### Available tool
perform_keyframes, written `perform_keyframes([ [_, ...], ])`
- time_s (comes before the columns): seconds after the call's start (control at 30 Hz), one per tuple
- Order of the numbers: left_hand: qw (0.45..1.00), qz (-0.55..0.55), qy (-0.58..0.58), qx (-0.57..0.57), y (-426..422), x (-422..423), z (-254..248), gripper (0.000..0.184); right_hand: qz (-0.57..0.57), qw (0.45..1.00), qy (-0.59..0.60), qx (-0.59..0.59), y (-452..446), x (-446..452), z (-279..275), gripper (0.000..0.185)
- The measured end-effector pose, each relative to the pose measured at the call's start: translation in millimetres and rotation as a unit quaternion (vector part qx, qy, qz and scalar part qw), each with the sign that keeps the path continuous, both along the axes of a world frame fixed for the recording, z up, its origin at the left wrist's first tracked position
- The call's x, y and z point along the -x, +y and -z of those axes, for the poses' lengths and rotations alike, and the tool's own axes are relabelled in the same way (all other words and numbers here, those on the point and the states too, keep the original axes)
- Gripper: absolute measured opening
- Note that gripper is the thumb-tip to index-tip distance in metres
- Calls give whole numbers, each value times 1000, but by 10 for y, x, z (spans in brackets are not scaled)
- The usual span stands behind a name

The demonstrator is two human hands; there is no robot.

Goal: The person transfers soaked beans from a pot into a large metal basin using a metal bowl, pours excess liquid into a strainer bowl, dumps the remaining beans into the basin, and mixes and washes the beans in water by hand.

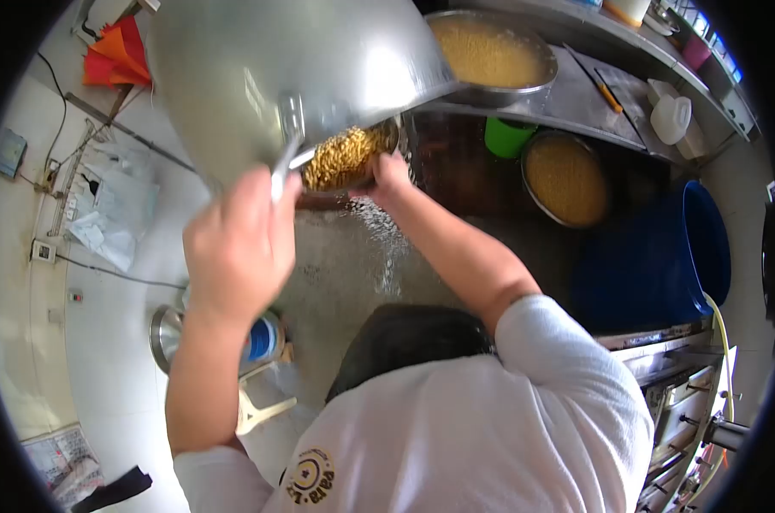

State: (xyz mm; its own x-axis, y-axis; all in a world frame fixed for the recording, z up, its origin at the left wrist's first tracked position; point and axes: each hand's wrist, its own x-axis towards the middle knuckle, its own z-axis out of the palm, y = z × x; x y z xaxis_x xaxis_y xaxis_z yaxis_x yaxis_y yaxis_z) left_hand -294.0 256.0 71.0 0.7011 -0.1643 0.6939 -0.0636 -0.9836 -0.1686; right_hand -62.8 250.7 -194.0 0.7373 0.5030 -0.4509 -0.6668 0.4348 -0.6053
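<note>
A large shiny metal pot (302, 60) is tilted in front of me, filling the upper left. My left hand (242, 244) is closed round its metal handle (282, 164). Below the pot's edge, wet golden beans (349, 158) lie in a metal bowl; whether this bowl is separate from the pot I cannot tell. At the lower right side of the beans, my right hand (391, 175) grips the bowl, its fingers partly hidden. White splashing liquid (377, 221) falls under that hand towards the floor.
A wide pan (490, 56) of yellowish contents stands on the metal counter, with another round pan (567, 179) lower down. Near them are a green container (509, 137) and a large blue barrel (653, 256). A bucket (263, 340) and stool (263, 410) are at lower left.
</note>
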Motion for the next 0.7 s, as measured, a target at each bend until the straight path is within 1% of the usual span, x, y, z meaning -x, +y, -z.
perform_keyframes([
  [0.03, 999, -26, 11, 14, 28, -37, -19, 23, -16, 1000, 3, 10, 89, -102, 149, 51],
  [0.07, 999, -18, 15, 32, -36, 46, 12, 21, -15, 999, -33, -7, -34, 6, 4, 51],
  [0.1, 998, 31, -37, 44, -56, 88, 110, 19, -11, 997, -68, -29, -134, 92, -145, 51],
  [0.13, 998, 18, -22, 55, 13, -8, 188, 19, -18, 996, -74, -43, -99, 33, -87, 48],
  [0.17, 997, -3, 8, 81, 3, 1, 310, 19, 7, 1000, -4, 10, 61, -43, 23, 47],
  [0.2, 995, -18, 33, 91, 17, 55, 369, 18, -9, 999, 5, 42, 56, 52, 95, 47],
  [0.23, 995, -25, 37, 88, 76, -26, 348, 17, -18, 998, -6, 60, 47, -46, -32, 46],
  [0.27, 996, -25, 20, 85, 27, 81, 353, 18, -23, 999, -4, 37, -107, 16, -156, 47],
  [0.3, 998, 14, -3, 69, 24, 164, 391, 18, -57, 997, -26, 35, -146, 5, -189, 49],
  [0.33, 995, 16, 20, 96, 52, 67, 471, 18, -29, 999, -22, 30, -84, -25, -230, 50],
  [0.37, 990, 8, 56, 132, 25, 108, 583, 18, -11, 999, -5, 32, -6, 60, -166, 51],
  [0.4, 988, -1, 69, 137, -26, 274, 594, 18, -23, 998, 14, 63, 106, 11, -100, 50],
  [0.43, 994, -6, 45, 102, -39, 304, 516, 18, -22, 998, 5, 58, 65, 21, -76, 50],
  [0.47, 998, -7, 17, 64, -36, 293, 444, 19, -60, 998, -15, 14, -49, 31, -47, 49],
  [0.5, 996, -6, 11, 87, -25, 348, 483, 18, -58, 998, -17, 8, 16, 21, 31, 48],
  [0.53, 995, -23, 35, 95, 38, 195, 540, 17, -56, 998, -19, 2, 87, 9, 130, 48],
  [0.57, 990, -52, 77, 110, 34, 213, 625, 16, -54, 998, -21, -4, 142, 14, 196, 48],
  [0.6, 988, -47, 70, 132, -23, 245, 580, 15, -55, 998, -15, -4, 22, 155, 338, 48],
  [0.63, 994, -52, 30, 94, -87, 366, 518, 15, -85, 994, -55, -38, -129, 54, 259, 49],
  [0.7, 993, 6, -31, 116, -115, 439, 619, 16, -74, 996, -56, -10, -131, -2, 212, 52],
])
